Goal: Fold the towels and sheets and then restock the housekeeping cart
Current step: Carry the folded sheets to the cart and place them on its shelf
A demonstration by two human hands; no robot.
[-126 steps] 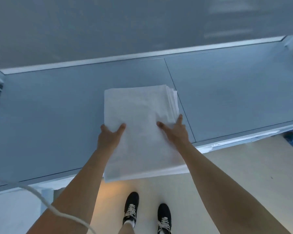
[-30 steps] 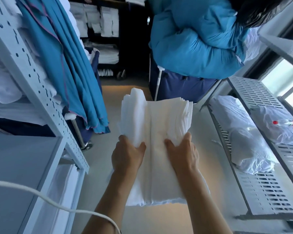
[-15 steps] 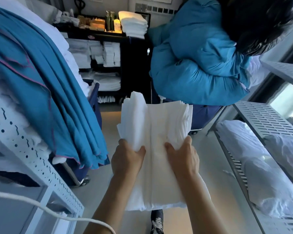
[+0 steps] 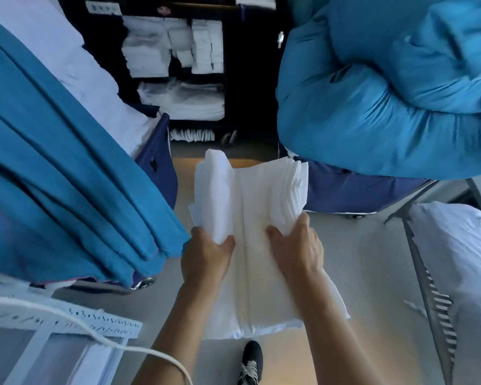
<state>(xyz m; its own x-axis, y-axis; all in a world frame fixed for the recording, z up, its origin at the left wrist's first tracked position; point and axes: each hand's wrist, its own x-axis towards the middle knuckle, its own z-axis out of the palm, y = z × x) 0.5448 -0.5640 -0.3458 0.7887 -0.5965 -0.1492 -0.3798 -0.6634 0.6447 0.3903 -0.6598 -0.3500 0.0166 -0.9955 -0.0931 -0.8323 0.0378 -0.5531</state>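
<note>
A folded stack of white sheets (image 4: 256, 207) hangs in the air in front of me, over the floor. My left hand (image 4: 206, 259) grips its left side, thumb on top and fingers underneath. My right hand (image 4: 297, 251) grips its right side the same way. The stack sags down the middle between my hands. Straight ahead stands the black housekeeping cart (image 4: 233, 79), its shelves holding folded white linen (image 4: 175, 51).
A laundry bin heaped with blue and white cloth (image 4: 53, 151) crowds the left. A big blue bundle (image 4: 386, 93) sits on a navy bin at the right. A slatted shelf with white bags (image 4: 461, 268) runs along the right. A narrow floor aisle (image 4: 358, 259) leads to the cart.
I have lifted the stack off the grey table, turned away and walked down the aisle. The cart and bins are now closer. My hands keep the same hold.
</note>
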